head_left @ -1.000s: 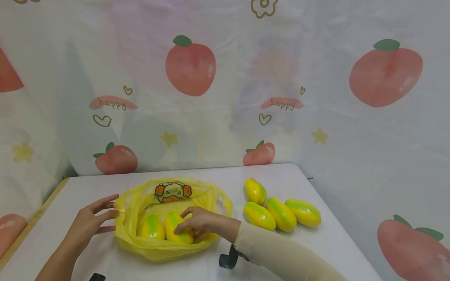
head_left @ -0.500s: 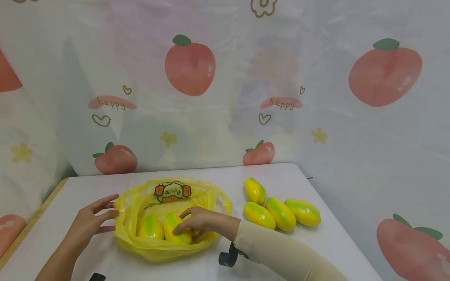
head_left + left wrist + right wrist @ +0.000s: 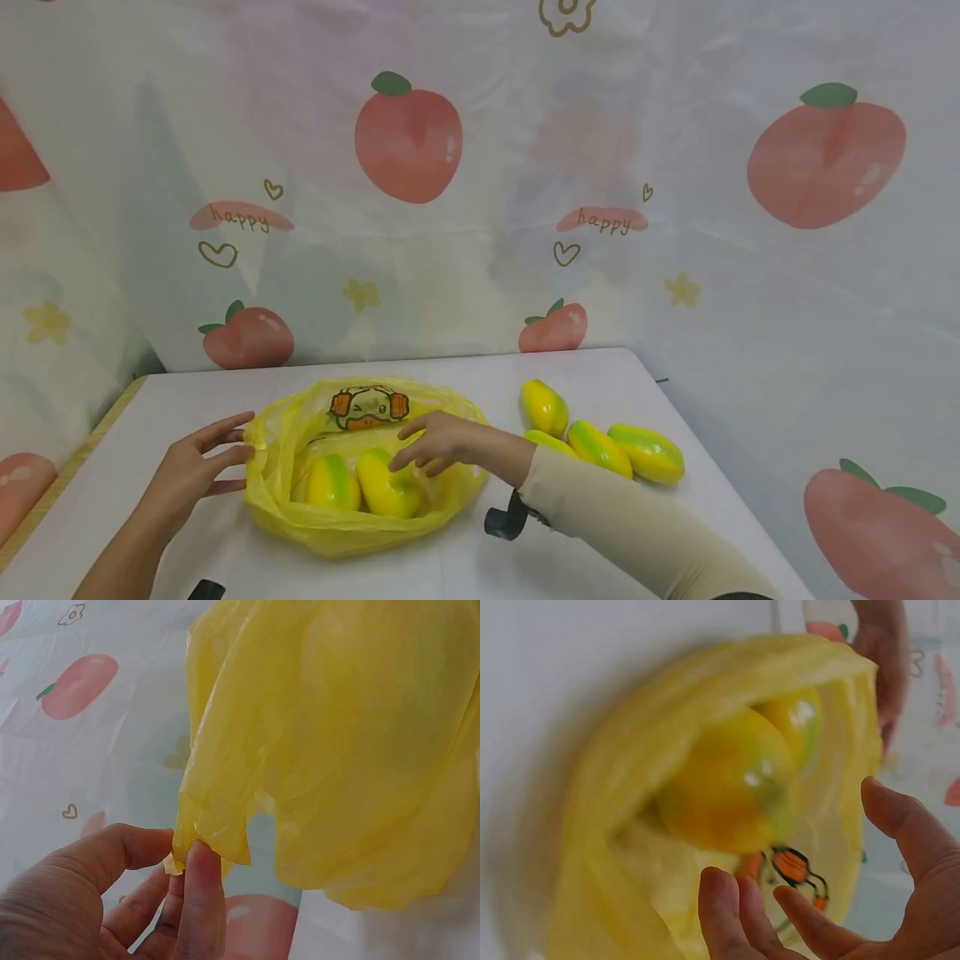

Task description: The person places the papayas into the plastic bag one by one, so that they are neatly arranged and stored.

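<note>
The left hand (image 3: pixel 187 471) had thumb and forefinger pinched on a gathered edge of the yellow bag (image 3: pixel 337 533), whose mouth spread out to the right of those fingers. The right hand (image 3: pixel 446 442) hung over that mouth with its fingers parted, a little bent and holding nothing; just below their tips lay the near fruit (image 3: pixel 388 490), and beyond it, toward the left fingers, the far fruit (image 3: pixel 333 483), both inside the bag. Four more fruits (image 3: pixel 647 454) lay outside, beyond the right wrist on the white table (image 3: pixel 457 575). The main risk seemed to be the thin film: with only a small fold in the left pinch, a slip could have let the rim sag across the opening below the right fingers. Those fingers, or the black wrist mount (image 3: pixel 506 521) behind them, might also have snagged the rim and dragged the bag askew, and the smooth, rounded fruit could have rolled if nudged. The bag's front wall hid the undersides of both fruits, the right forearm covered part of one outside, and the right sleeve (image 3: pixel 622 525) ran out of view. Blur in the right wrist view softened the bag's near folds.
</note>
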### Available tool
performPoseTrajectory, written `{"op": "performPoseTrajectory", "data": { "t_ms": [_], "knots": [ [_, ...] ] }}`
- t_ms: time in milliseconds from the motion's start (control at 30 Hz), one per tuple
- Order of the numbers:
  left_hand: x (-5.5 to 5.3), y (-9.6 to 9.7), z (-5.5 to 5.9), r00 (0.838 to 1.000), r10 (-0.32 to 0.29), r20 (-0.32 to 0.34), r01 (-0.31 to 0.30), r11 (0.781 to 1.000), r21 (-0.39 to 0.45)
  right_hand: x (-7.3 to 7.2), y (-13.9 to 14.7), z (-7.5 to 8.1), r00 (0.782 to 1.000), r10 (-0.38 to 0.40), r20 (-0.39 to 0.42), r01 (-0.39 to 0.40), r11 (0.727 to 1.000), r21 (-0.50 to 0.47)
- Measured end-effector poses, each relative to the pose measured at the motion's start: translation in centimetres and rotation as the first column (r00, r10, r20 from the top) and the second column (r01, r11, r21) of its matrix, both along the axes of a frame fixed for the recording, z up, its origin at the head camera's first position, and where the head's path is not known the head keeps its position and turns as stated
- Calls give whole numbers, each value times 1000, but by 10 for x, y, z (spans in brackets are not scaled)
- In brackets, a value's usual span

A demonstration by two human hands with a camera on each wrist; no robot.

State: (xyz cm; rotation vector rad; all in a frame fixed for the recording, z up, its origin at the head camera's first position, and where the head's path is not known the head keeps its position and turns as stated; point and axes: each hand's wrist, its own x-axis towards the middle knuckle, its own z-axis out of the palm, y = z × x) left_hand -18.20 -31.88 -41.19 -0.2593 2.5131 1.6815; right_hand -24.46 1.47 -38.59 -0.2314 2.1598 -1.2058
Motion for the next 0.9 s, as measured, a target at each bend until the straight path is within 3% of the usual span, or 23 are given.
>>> {"op": "performPoseTrajectory", "data": {
  "t_ms": [300, 433, 567, 900],
  "knots": [
    [0, 1, -1, 1000, 2, -12, -2, 1000, 5, -33, 62, 63, 989, -80, -125, 78, 997, -22],
    [0, 0, -1, 1000, 7, -12, -7, 1000, 12, -52, 103, 78, 983, -129, -132, 125, 991, -36],
    [-1, 1, -1, 1000, 12, -8, -12, 1000, 17, -68, 141, 78, 984, -156, -88, 153, 987, -38],
    [-1, 1, 0, 1000, 16, 17, -16, 1000, 24, -87, 195, 45, 981, -196, 6, 195, 980, 25]
  ]
}}
